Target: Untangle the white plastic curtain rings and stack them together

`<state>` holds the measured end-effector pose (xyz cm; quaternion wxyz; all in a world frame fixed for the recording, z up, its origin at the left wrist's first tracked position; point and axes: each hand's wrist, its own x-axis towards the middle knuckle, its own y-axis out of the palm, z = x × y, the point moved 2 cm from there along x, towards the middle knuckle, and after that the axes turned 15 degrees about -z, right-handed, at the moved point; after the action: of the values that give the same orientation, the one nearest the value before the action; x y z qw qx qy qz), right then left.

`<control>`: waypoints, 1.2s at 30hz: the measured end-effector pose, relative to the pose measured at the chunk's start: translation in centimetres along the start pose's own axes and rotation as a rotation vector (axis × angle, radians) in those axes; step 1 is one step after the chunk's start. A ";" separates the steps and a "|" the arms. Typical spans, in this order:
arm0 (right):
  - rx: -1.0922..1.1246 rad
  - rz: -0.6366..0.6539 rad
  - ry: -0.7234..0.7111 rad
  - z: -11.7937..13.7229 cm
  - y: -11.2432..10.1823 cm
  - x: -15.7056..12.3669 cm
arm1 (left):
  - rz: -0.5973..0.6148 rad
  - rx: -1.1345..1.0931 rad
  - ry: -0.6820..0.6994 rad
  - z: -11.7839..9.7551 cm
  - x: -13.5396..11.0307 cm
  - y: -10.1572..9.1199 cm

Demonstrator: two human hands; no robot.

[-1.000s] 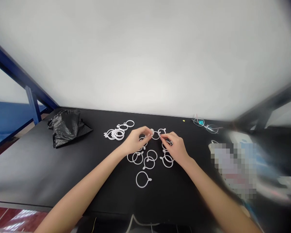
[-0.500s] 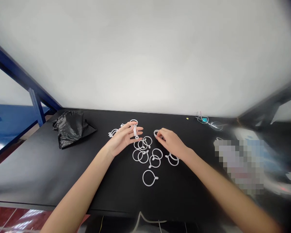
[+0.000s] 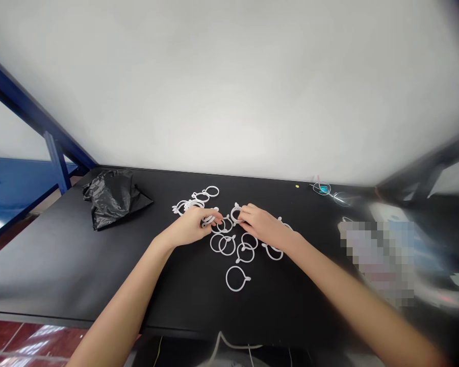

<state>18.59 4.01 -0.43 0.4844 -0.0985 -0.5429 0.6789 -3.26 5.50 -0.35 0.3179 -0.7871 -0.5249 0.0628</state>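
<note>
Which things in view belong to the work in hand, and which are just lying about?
In the work:
White rings held in the left hand
White ring at the fingertips of the right hand
Loose white rings on the black table

Apparently just lying about:
Black plastic bag, untouched
Glasses
Yellow speck
Pixelated item

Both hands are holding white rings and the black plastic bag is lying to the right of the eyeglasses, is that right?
Not quite: the black plastic bag lies to the left of the eyeglasses, as the head view shows. The left hand and right hand do both hold white rings.
</note>
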 end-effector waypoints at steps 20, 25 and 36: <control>0.870 -0.466 0.838 1.2 -1.6 -2.4 | -0.211 -0.668 -0.451 -1.0 0.4 3.0; 1.000 -0.448 0.882 2.0 -1.0 -2.5 | -0.214 -1.039 -0.732 -1.7 0.1 3.9; 0.832 -0.523 0.813 2.9 -1.7 -3.7 | -0.034 -1.084 -0.634 -3.2 -0.6 4.2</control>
<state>19.52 -0.81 0.61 0.7992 -0.0161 -0.0128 0.6007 1.15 2.55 -0.40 -0.2965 -0.7711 -0.5633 0.0133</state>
